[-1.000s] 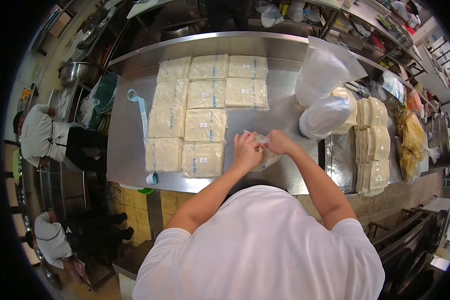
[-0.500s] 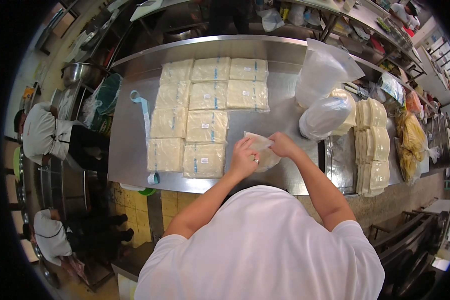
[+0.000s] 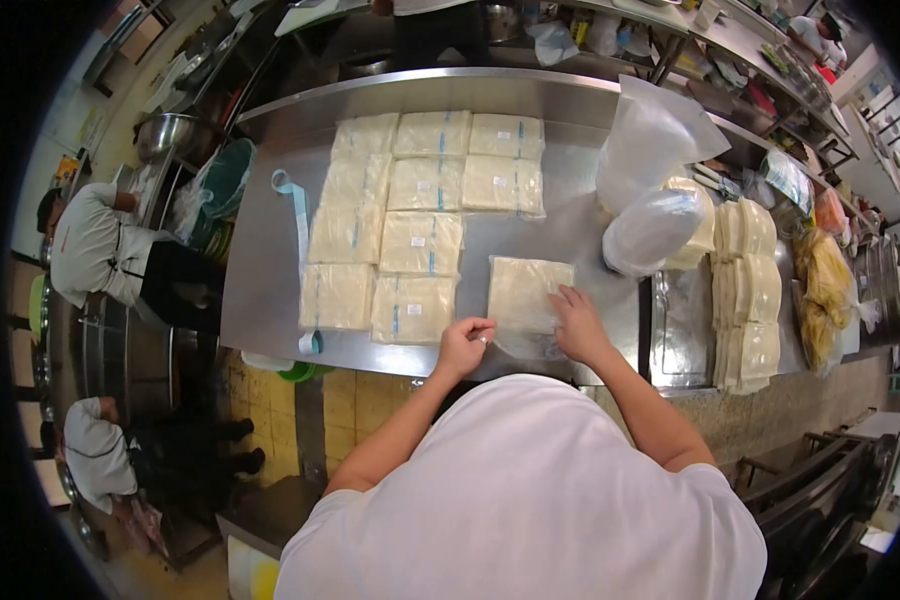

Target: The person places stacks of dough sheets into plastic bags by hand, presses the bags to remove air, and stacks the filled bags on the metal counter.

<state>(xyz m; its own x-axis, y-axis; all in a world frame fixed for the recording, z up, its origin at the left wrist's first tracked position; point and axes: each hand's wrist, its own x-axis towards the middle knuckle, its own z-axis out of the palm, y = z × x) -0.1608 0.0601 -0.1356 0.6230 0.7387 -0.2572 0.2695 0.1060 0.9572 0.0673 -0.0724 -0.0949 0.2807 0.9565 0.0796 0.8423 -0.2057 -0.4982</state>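
A clear plastic bag (image 3: 531, 295) with a flat, square, pale-yellow stack inside lies on the steel table in front of me. My left hand (image 3: 466, 345), with a ring on it, is closed in a pinch on the loose film at the bag's near left corner. Fingers of my right hand (image 3: 580, 326) are stretched out over the bag's right side, touching it. To the left, several similar filled bags (image 3: 420, 243) lie in rows, with blue print and some small white labels.
A light-blue strip (image 3: 299, 215) curls along the table's left. At right are clear plastic bags (image 3: 652, 232), a tray (image 3: 682, 335) and unwrapped pale-yellow stacks (image 3: 745, 290). Yellow bags (image 3: 823, 290) lie farther right. Two people (image 3: 100, 245) stand to the left; another (image 3: 815, 42) is far right.
The bag's open end was gathered between both hands; now the filled bag lies flat and square. My left hand moved down and left, and my right hand came down onto the bag's side.
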